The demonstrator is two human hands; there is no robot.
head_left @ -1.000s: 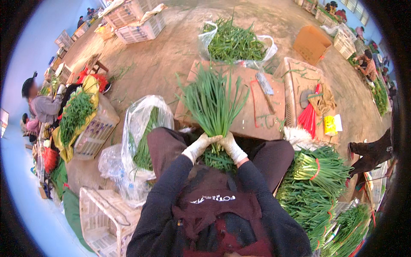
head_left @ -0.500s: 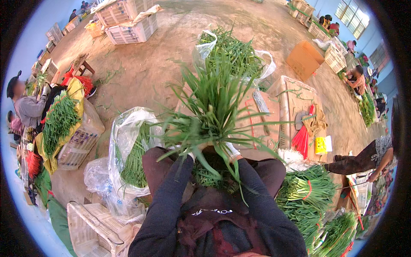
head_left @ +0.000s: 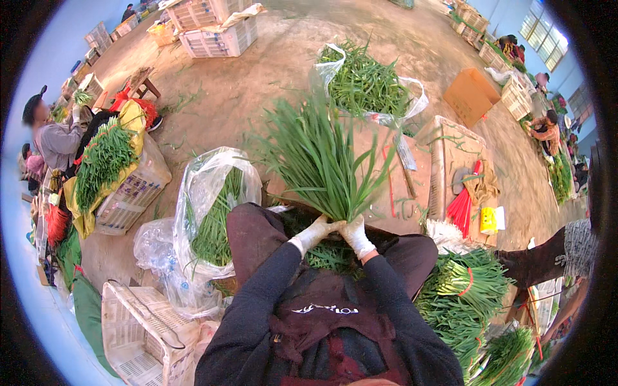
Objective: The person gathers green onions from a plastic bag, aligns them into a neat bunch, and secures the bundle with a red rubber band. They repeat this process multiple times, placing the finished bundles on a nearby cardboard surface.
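Above my lap stands a loose bunch of Chinese chives (head_left: 322,167), its long flat green leaves fanning up and away from me. My left hand (head_left: 314,235), in a whitish glove, is closed around the left side of its lower end. On the other side my right hand (head_left: 356,238), gloved too, grips the same end, and the two hands nearly touch. The bottom tips of the stems are hidden by the gloves. Loose cut greens (head_left: 328,257) lie below my hands, between my knees.
A board (head_left: 412,186) lies ahead, with red ties (head_left: 458,209) to its right. Banded chive bundles (head_left: 458,283) are stacked at my right. Open plastic bags of greens (head_left: 222,219) stand left and ahead (head_left: 367,83). A white crate (head_left: 145,334) sits lower left. People work on both sides.
The bunch has gone from spread and blurred to narrower and more gathered. Both hands have come closer together at its lower end and now show clearly. My view has shifted slightly.
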